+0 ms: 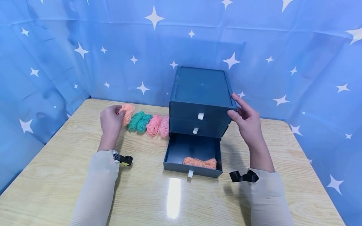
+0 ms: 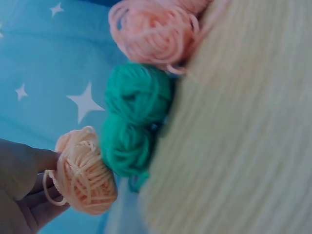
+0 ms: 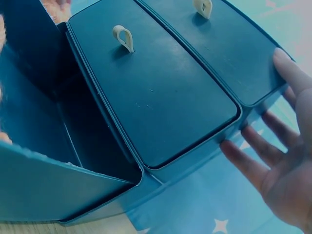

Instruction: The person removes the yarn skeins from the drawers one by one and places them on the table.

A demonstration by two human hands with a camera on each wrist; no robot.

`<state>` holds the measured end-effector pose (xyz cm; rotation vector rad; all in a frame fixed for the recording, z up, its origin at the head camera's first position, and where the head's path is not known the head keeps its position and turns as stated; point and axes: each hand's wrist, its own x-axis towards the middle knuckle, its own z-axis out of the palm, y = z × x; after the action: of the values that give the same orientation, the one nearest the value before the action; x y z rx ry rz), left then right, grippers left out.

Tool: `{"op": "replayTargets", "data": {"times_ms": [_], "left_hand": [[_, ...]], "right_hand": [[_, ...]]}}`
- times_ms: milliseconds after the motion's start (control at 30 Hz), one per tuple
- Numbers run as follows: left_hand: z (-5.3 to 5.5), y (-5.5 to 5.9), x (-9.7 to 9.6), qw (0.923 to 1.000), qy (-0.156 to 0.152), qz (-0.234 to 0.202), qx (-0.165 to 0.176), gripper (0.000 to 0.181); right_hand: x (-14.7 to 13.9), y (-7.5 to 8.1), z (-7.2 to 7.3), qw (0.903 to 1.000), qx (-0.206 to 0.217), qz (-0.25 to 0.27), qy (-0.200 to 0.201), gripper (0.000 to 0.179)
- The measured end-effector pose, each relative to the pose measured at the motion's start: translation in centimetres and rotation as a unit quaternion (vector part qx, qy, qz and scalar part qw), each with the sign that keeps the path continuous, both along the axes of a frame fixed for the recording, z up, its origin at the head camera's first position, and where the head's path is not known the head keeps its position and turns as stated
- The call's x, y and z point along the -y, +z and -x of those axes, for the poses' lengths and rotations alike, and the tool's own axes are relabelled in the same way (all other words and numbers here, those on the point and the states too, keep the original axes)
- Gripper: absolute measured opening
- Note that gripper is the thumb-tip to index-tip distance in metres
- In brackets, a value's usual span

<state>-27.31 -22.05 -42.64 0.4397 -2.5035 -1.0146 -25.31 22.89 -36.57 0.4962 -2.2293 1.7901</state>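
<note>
My left hand [image 1: 109,121] pinches a peach yarn skein [image 1: 128,113] between thumb and fingers, at the left end of a row of yarn. Beside that skein sits a green yarn bundle [image 1: 139,121], then a coral pink one [image 1: 154,125] and a lighter pink one [image 1: 164,126] against the cabinet. My right hand [image 1: 249,122] touches the right side of the dark blue drawer cabinet [image 1: 202,86], thumb at the front edge, fingers spread along the side wall in the right wrist view. The bottom drawer [image 1: 175,157] is pulled out, with an orange yarn skein [image 1: 200,163] lying inside near its front.
Both upper drawers are closed; each has a white pull tab [image 1: 200,116]. The cabinet stands near the back of the wooden table [image 1: 135,194]. Behind it hangs a blue curtain [image 1: 121,40] with white stars. A loose pink strand [image 1: 159,143] trails toward the open drawer.
</note>
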Motion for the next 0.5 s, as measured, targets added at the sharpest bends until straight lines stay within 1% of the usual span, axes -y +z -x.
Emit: {"op": "replayTargets", "data": {"times_ms": [133, 200, 300, 367, 500], "left_hand": [[-0.19, -0.8, 0.41, 0.9988, -0.015, -0.007, 0.046, 0.03], [-0.29, -1.0, 0.46, 0.9971, -0.027, -0.009, 0.071, 0.031], [-0.38, -1.16, 0.44, 0.9939, -0.048, -0.01, 0.099, 0.031], [-0.4, -1.21, 0.43, 0.9925, -0.06, -0.011, 0.106, 0.031], [-0.35, -1.15, 0.3, 0.991, -0.084, -0.013, 0.103, 0.031]], "right_hand": [[0.12, -0.01, -0.06, 1.0, 0.001, -0.002, 0.0, 0.054], [0.16, 0.0, -0.04, 1.0, 0.001, -0.005, -0.001, 0.054], [0.15, 0.01, 0.0, 1.0, 0.003, -0.007, -0.002, 0.054], [0.11, 0.02, 0.02, 0.9999, 0.003, -0.01, -0.006, 0.054], [-0.01, 0.04, 0.03, 0.9999, 0.003, -0.014, -0.009, 0.054]]}}
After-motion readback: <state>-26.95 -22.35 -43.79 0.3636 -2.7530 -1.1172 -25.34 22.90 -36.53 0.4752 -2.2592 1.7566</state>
